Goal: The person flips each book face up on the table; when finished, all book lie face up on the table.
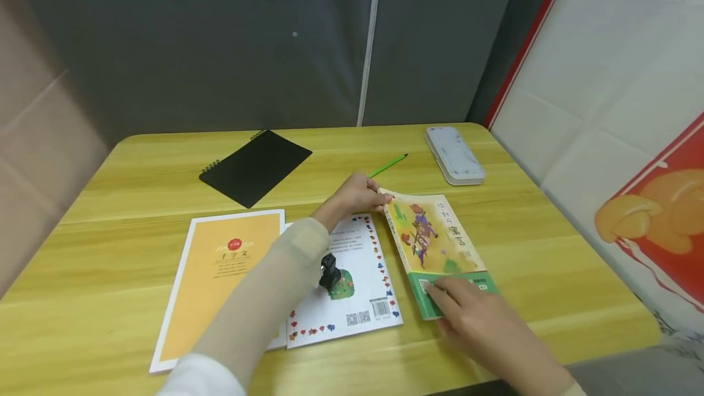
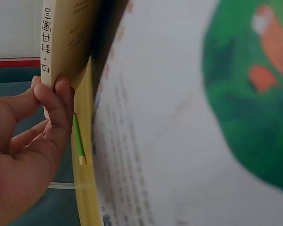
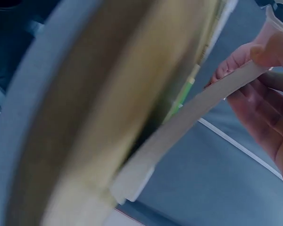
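Note:
A storybook (image 1: 440, 240) with a yellow and green cover is held by both hands at the table's right of centre. My left hand (image 1: 356, 194) pinches its far left corner; in the left wrist view the thumb and fingers (image 2: 52, 101) grip the end by the spine. At the near end, my right hand (image 1: 475, 316) holds the green lower edge, fingers over the cover. In the right wrist view the book looks tilted, with a gap between it and the table. Beside it lies a white-backed book (image 1: 360, 274) with a flowered border, partly hidden by my left arm.
An orange-covered book (image 1: 242, 261) adjoins the white one on the left. Behind it lies a black spiral notebook (image 1: 257, 167). A green pencil (image 1: 390, 165) and a pale pencil case (image 1: 455, 156) lie toward the back right. A grey curtain (image 1: 247, 47) hangs behind the table.

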`<state>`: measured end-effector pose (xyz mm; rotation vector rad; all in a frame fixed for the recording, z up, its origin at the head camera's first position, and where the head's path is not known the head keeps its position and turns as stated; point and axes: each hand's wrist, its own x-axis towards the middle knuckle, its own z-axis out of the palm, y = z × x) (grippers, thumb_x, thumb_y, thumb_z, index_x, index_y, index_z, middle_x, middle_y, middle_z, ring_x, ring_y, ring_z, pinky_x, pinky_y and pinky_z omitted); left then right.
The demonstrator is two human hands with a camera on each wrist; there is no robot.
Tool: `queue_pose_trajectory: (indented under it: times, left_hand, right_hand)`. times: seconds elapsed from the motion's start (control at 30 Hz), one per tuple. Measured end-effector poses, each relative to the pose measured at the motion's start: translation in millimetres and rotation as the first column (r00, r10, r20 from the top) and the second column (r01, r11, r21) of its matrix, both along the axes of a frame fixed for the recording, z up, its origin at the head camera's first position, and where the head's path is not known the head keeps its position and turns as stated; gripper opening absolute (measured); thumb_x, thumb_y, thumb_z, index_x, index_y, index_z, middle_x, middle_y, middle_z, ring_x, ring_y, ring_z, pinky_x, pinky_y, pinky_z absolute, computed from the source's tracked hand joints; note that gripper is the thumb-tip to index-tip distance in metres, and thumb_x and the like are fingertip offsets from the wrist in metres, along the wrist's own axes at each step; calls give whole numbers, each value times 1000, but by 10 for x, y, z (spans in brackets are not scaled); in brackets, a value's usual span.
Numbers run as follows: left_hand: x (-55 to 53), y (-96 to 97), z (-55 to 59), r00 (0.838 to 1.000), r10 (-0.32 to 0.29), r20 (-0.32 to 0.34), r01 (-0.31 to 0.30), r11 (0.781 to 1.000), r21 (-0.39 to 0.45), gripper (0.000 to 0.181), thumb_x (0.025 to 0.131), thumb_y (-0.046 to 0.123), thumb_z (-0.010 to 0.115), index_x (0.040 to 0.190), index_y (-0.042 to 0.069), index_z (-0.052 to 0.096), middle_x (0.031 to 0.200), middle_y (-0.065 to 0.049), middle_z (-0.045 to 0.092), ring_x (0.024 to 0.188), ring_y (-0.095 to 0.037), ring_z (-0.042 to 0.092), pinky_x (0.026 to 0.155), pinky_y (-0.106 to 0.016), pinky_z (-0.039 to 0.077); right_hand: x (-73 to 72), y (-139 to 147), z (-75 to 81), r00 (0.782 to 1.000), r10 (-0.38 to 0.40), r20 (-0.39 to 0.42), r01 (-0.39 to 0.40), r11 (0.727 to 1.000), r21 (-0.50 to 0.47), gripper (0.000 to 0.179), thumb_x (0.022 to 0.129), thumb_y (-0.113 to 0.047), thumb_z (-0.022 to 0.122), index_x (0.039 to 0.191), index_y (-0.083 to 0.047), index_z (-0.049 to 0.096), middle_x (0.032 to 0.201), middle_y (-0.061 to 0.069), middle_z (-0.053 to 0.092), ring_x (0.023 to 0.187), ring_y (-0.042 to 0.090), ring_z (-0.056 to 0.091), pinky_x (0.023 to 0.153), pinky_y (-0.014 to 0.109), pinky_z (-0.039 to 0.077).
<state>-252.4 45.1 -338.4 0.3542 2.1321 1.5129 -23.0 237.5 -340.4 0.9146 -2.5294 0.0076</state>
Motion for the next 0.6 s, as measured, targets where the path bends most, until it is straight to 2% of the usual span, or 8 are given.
queue_pose_trajectory:
  times: [0.03, 0.13, 0.23, 0.3, 0.37, 0.47, 0.53, 0.6]
  left_hand:
    - [2, -9, -41, 999, -2, -37, 0, 998, -57, 23, 93, 20, 71, 78, 3, 65, 75, -7, 68, 61, -13, 59, 68, -29, 51]
    - [-4, -39, -151, 989, -29, -148, 0, 981, -193, 32, 91, 27, 74, 67, 9, 63, 55, 1, 51, 49, -10, 42, 52, -23, 36]
    - [-16, -63, -223, 975, -48, -215, -5, 971, -240, 37, 89, 28, 76, 62, 9, 59, 51, 4, 34, 48, -10, 27, 50, -24, 26]
    - [-18, -82, -250, 971, -48, -234, -11, 969, -247, 36, 88, 26, 77, 62, 5, 61, 52, 2, 32, 50, -10, 24, 51, -24, 25]
    - [-10, -96, -265, 968, -39, -246, -27, 965, -259, 28, 86, 24, 78, 70, 3, 70, 57, 2, 48, 51, -9, 33, 53, -22, 30]
    - [18, -105, -263, 959, -43, -279, -43, 955, -294, 19, 85, 22, 79, 87, 3, 79, 79, -3, 69, 59, -8, 46, 58, -20, 37]
    - [36, -94, -248, 949, -65, -307, -35, 950, -310, 16, 85, 21, 79, 90, 5, 80, 85, -5, 73, 61, -8, 51, 58, -19, 40]
    - [46, -77, -229, 940, -101, -327, -13, 944, -331, 19, 87, 19, 78, 76, 4, 76, 69, -5, 67, 55, -7, 46, 53, -19, 36]
  right_hand:
    - [6, -6, -25, 1000, -13, 28, 13, 1000, 14, 48, 64, -13, 84, 109, -1, 73, 104, 10, 68, 92, 23, 68, 68, 34, 59]
    - [17, -30, -85, 993, -59, 99, 53, 997, 61, 45, 66, -16, 87, 107, -3, 73, 105, 8, 68, 94, 22, 68, 71, 34, 59]
    - [16, -53, -113, 986, -86, 144, 74, 993, 90, 44, 69, -18, 88, 107, -4, 73, 105, 7, 67, 95, 21, 67, 70, 33, 59]
    - [9, -70, -125, 981, -96, 169, 79, 991, 104, 44, 70, -19, 88, 108, -5, 73, 106, 6, 66, 95, 20, 66, 71, 32, 59]
    - [4, -85, -134, 973, -104, 204, 83, 991, 109, 43, 72, -21, 88, 109, -6, 73, 107, 4, 65, 97, 18, 65, 73, 31, 58]
    - [5, -101, -141, 956, -125, 264, 101, 990, 100, 39, 76, -26, 86, 109, -9, 74, 110, 2, 65, 100, 17, 64, 78, 31, 58]
    - [9, -101, -138, 944, -144, 297, 123, 988, 90, 38, 77, -29, 84, 108, -11, 74, 110, 1, 65, 100, 17, 63, 79, 32, 57]
    - [9, -102, -131, 936, -161, 312, 142, 986, 82, 37, 77, -31, 84, 108, -12, 75, 110, 1, 65, 100, 16, 63, 79, 33, 57]
